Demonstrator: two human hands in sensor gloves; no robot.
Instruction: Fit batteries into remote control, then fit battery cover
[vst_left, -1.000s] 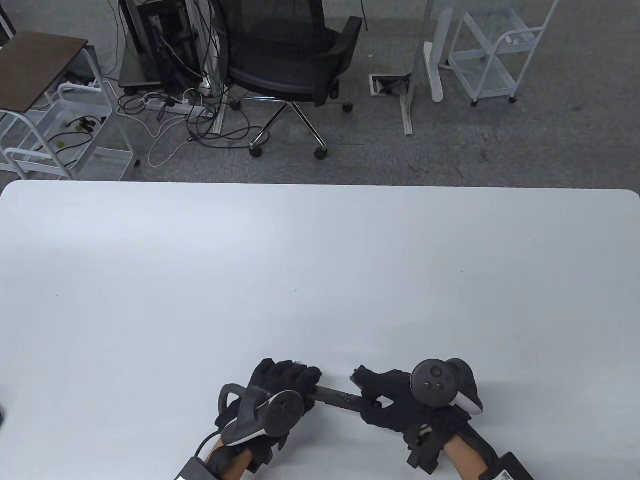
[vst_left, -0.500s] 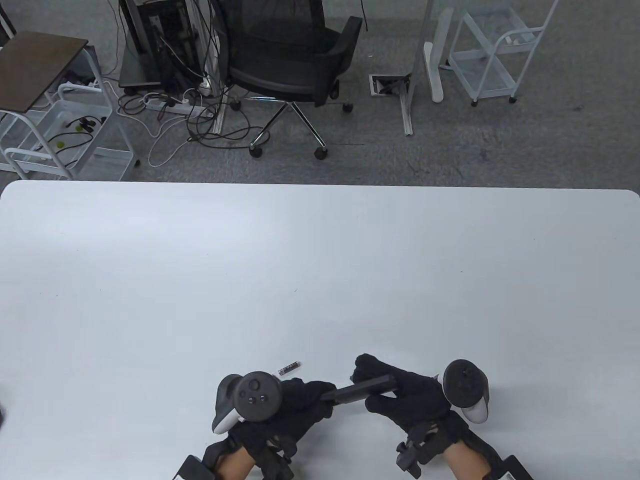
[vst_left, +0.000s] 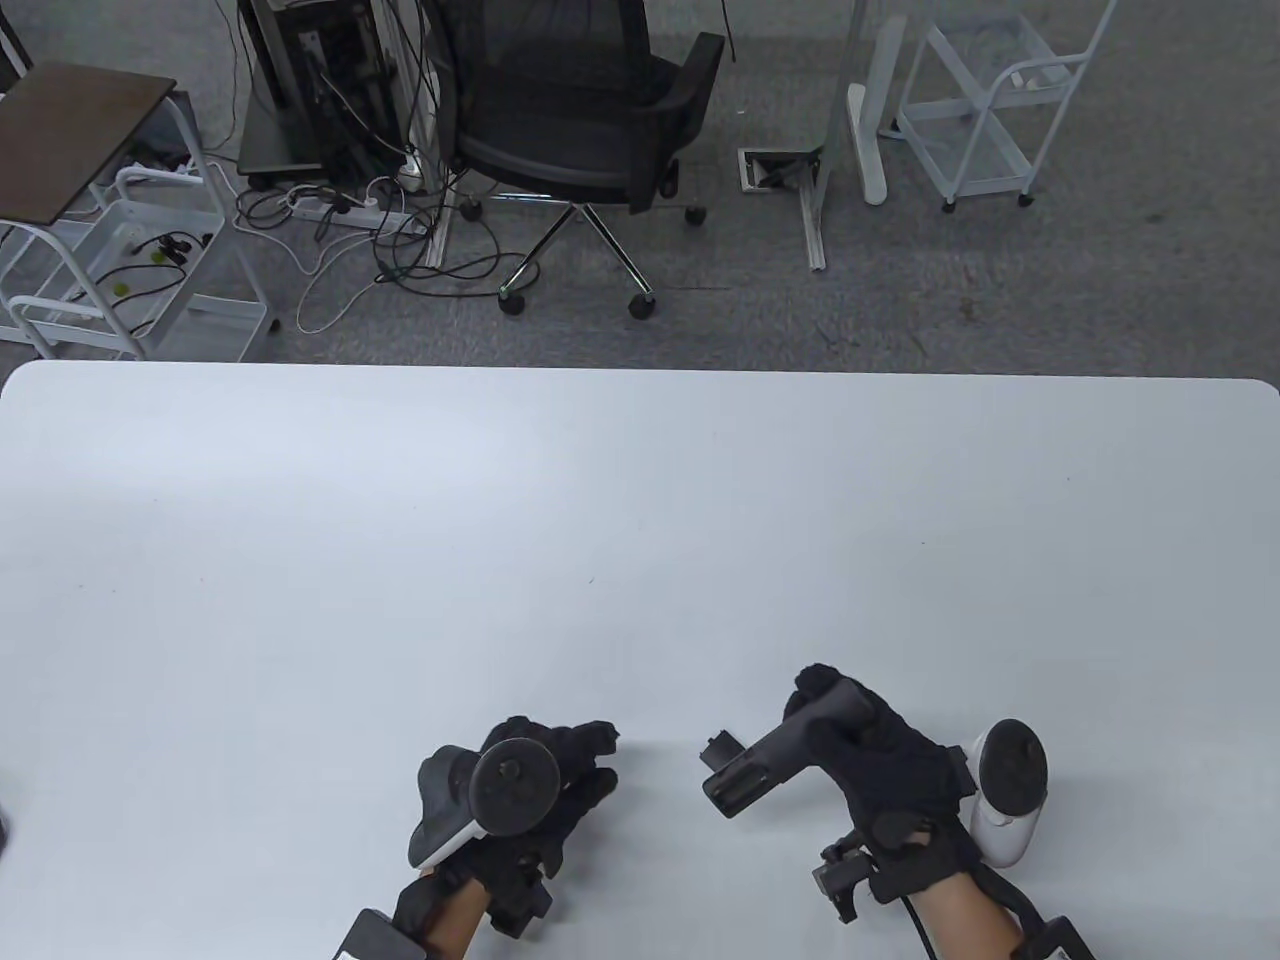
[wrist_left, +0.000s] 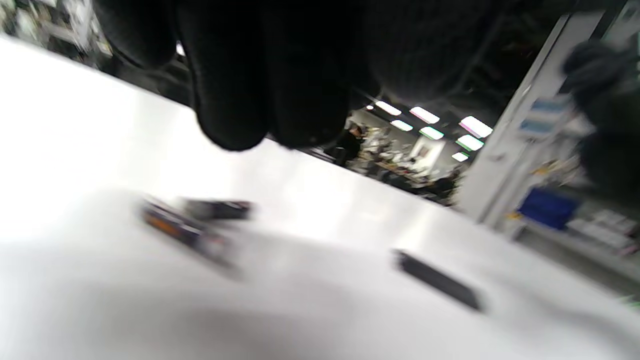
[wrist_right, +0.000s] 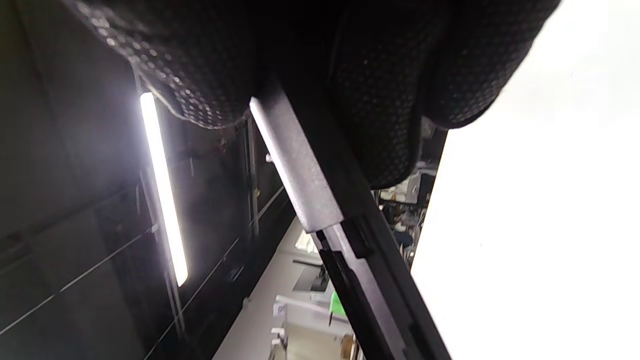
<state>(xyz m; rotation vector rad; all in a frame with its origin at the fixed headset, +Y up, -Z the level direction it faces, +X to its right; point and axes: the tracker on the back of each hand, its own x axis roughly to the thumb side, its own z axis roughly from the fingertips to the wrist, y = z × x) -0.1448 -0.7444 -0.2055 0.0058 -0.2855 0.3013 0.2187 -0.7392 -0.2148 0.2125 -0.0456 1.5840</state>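
Note:
My right hand (vst_left: 835, 715) grips the black remote control (vst_left: 762, 765) near one end and holds it tilted above the table, its free end pointing at the camera. In the right wrist view the fingers (wrist_right: 380, 100) wrap around the remote (wrist_right: 300, 175). My left hand (vst_left: 585, 760) hovers low over the table, holding nothing. Under its fingers (wrist_left: 265, 75) two batteries (wrist_left: 170, 227) (wrist_left: 217, 209) lie side by side on the table; the table view hides them. The flat black battery cover (wrist_left: 437, 280) lies to their right and shows in the table view (vst_left: 720, 746) beside the remote's end.
The white table (vst_left: 640, 520) stretches far beyond the hands. Behind its far edge are an office chair (vst_left: 590, 120), cables, and white trolleys (vst_left: 985, 110).
My left hand has let go of the remote and moved left over the battery on the table. My right hand has lifted the remote, swung it round and tipped it up.

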